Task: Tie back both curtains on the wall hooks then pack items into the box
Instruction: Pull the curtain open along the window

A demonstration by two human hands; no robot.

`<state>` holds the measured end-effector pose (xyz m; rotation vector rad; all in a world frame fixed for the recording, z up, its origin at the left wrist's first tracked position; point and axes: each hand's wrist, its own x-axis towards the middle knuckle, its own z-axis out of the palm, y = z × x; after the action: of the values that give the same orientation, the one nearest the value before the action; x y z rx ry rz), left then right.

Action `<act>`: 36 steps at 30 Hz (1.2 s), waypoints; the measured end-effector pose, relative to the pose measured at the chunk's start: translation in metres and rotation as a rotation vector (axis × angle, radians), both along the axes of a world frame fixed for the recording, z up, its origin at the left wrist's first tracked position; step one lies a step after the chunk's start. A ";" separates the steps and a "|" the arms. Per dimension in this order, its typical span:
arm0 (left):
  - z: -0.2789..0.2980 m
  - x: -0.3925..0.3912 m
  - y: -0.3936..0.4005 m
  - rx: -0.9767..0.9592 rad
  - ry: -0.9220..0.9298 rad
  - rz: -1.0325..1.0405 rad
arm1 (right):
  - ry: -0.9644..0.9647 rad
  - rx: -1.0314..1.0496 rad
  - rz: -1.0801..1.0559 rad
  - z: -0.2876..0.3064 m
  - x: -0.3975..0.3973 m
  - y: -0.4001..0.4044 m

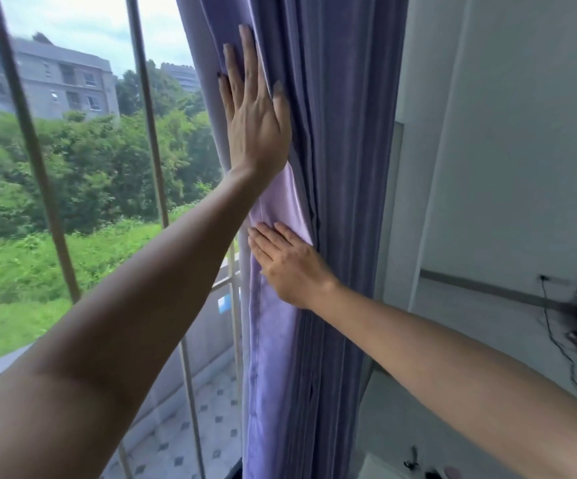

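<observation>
The purple curtain is gathered into vertical folds between the window and the white wall, hanging from the top of the view down past the bottom. The left hand is laid flat, high on the curtain's window-side edge, fingers spread and pointing up, thumb pressed into a fold; nothing is clamped in it. The right hand is laid lower on the paler lining at the same edge, palm down, fingers extended and together, likewise gripping nothing. Both forearms are stretched out from the bottom corners of the view. Trees and a grey building are seen through the glass. A black cable is seen hanging down the wall at the right.
</observation>
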<state>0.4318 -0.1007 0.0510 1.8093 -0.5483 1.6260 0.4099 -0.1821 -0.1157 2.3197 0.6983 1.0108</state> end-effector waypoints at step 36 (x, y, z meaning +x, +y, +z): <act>0.006 0.251 -0.287 0.002 0.093 0.016 | 0.031 0.101 -0.079 -0.016 0.256 -0.283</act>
<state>0.6824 -0.3875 0.0572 1.8845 -0.4952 1.5440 0.6661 -0.4648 -0.1320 2.4340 0.5754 0.9975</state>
